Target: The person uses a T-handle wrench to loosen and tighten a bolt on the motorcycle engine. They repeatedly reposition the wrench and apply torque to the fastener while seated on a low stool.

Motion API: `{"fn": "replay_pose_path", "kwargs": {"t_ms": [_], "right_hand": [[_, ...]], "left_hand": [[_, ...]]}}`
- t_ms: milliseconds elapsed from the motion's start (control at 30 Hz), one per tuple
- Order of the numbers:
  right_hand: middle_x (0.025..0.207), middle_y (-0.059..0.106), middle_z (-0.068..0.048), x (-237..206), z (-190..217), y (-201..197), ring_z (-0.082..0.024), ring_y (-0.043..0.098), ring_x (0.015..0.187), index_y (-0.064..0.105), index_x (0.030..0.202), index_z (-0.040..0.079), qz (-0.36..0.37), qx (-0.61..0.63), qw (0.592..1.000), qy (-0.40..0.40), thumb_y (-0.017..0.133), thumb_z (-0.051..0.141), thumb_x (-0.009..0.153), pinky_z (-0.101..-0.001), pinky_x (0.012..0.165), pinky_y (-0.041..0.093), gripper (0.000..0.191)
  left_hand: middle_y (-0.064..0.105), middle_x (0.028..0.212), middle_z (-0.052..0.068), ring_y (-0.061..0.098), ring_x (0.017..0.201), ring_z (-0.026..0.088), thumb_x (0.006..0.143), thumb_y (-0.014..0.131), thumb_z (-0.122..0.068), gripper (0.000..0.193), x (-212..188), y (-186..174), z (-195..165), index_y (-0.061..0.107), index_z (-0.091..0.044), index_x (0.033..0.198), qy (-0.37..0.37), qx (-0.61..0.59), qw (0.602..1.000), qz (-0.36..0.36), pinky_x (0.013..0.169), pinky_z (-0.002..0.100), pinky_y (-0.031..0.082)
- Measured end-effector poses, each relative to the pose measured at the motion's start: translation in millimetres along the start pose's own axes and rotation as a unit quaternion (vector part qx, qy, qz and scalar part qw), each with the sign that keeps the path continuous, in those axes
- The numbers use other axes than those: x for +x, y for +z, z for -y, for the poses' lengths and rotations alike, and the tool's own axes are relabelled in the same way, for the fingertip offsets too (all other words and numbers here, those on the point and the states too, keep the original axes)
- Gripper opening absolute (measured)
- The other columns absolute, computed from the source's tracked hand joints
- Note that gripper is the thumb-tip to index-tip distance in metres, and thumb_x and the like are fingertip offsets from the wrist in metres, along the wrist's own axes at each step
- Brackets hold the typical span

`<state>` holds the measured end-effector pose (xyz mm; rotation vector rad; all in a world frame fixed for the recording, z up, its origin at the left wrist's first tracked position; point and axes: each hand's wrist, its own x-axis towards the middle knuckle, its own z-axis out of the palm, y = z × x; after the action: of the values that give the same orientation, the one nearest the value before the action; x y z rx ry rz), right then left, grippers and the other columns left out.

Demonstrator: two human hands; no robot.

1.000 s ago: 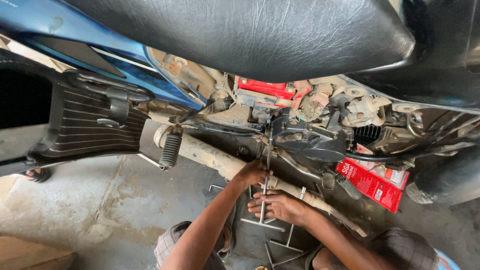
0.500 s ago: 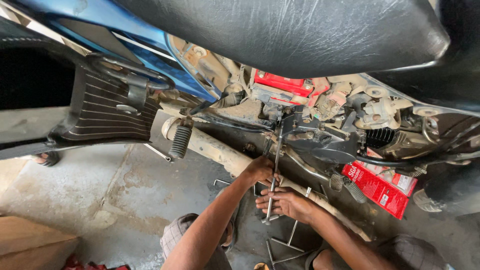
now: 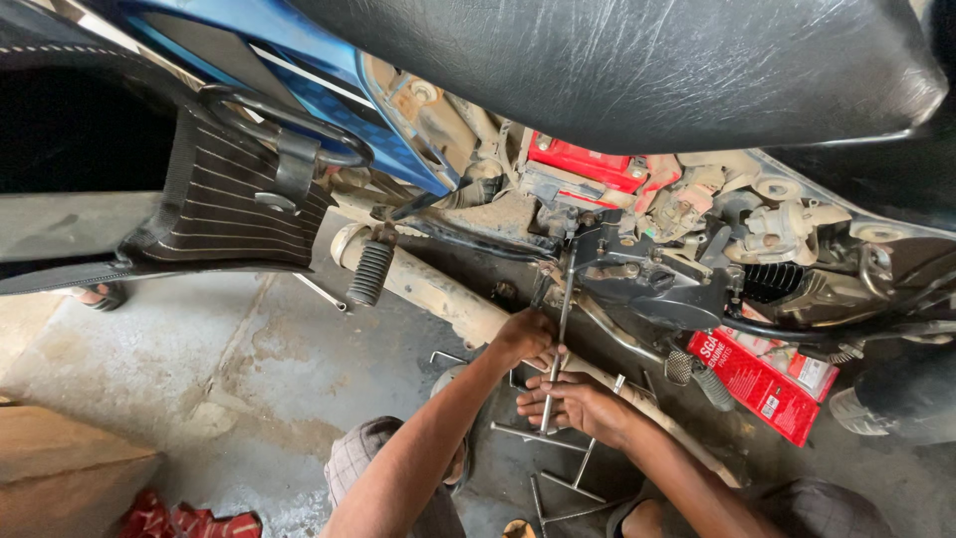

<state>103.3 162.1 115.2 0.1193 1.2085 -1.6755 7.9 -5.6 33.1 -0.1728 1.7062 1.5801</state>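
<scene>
- Nearest: the person's knees in checked cloth, w/ more steel T-handled wrenches lying loose on the grey concrete floor betw. them; laid within arm's reach, prob. so one can be swapped for another w/o getting up
- Right hand is low on the long bright-steel T-handle socket wrench, fingers curled shut round the shaft just above the crossbar; that low grip looks meant to turn and steady the tool
- Left hand sits higher on the same shaft, closed round it; seems to guide the rod and keep it in line w/ the fastener
- The wrench runs up and a bit right from the hands, its top end buried in the black metal bracket under the motorcycle's engine area; can't tell which bolt it sits on, too dark there
- Just behind the hands: a dusty tan frame tube slanting across, w/ a ribbed black rubber footpeg hanging at its left end; the hands reach over this tube
- Right of the hands: a flat red cardboard box resting near the frame, close to a second footpeg
- Farther up: a red rectangular battery tucked among grimy engine parts, side cover off so it's exposed
- Left, farther: a black ribbed plastic side panel and blue bodywork
- Topmost: the wide black vinyl seat, overhanging everything, so the person works from below it
</scene>
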Motion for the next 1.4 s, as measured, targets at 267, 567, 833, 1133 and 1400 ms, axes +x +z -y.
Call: {"fn": "replay_pose_path", "kwargs": {"t_ms": [267, 567, 833, 1133, 1400], "right_hand": [[0.13, 0.069, -0.017, 2.7, -1.6, -1.7, -0.028, 0.067, 0.125, 0.049, 0.142, 0.002, -0.01, 0.007, 1.0, 0.001, 0.054, 0.032, 0.098, -0.0449, 0.107, 0.051, 0.053], [0.129, 0.07, -0.017, 2.8, -7.5, -10.2, -0.027, 0.068, 0.124, 0.049, 0.142, 0.003, -0.012, -0.017, 1.0, -0.006, 0.053, 0.032, 0.097, -0.0439, 0.105, 0.052, 0.054], [0.126, 0.072, -0.017, -4.0, 1.3, -11.5, -0.028, 0.069, 0.122, 0.051, 0.14, 0.002, -0.023, -0.02, 1.0, -0.008, 0.054, 0.032, 0.097, -0.0444, 0.104, 0.053, 0.053], [0.123, 0.071, -0.021, -0.6, 13.5, -16.0, -0.031, 0.071, 0.118, 0.051, 0.135, 0.0, -0.057, -0.001, 0.998, -0.004, 0.057, 0.028, 0.097, -0.0449, 0.101, 0.057, 0.047], [0.118, 0.073, -0.018, -6.6, 13.7, -12.7, -0.029, 0.074, 0.114, 0.055, 0.127, 0.001, -0.042, -0.035, 0.998, -0.011, 0.055, 0.019, 0.098, -0.0453, 0.098, 0.06, 0.035]], "left_hand": [[0.077, 0.09, 0.013, 0.079, 0.077, 0.021, 0.091, 0.073, -0.015, 0.023, 4.0, 6.5, 0.8, 0.063, -0.002, 0.107, 0.045, -0.065, 0.994, 0.076, 0.062, 0.032, 0.067], [0.072, 0.089, 0.023, 0.072, 0.077, 0.035, 0.086, 0.089, -0.023, 0.039, -9.7, 7.9, -17.8, 0.064, 0.003, 0.102, 0.038, 0.106, 0.989, -0.094, 0.067, 0.047, 0.062], [0.076, 0.09, 0.019, 0.077, 0.077, 0.03, 0.085, 0.08, -0.018, 0.031, 1.3, 9.1, -26.5, 0.066, 0.005, 0.1, 0.023, 0.068, 0.997, -0.002, 0.065, 0.043, 0.067], [0.076, 0.084, 0.018, 0.076, 0.077, 0.03, 0.085, 0.08, -0.012, 0.022, 22.5, 15.0, -19.9, 0.072, 0.005, 0.097, 0.097, 0.148, 0.984, -0.013, 0.064, 0.04, 0.062], [0.075, 0.09, 0.025, 0.077, 0.082, 0.037, 0.096, 0.065, -0.002, 0.014, 2.3, 6.7, -44.9, 0.062, 0.009, 0.104, -0.023, -0.018, 0.999, 0.034, 0.061, 0.045, 0.067]]}}
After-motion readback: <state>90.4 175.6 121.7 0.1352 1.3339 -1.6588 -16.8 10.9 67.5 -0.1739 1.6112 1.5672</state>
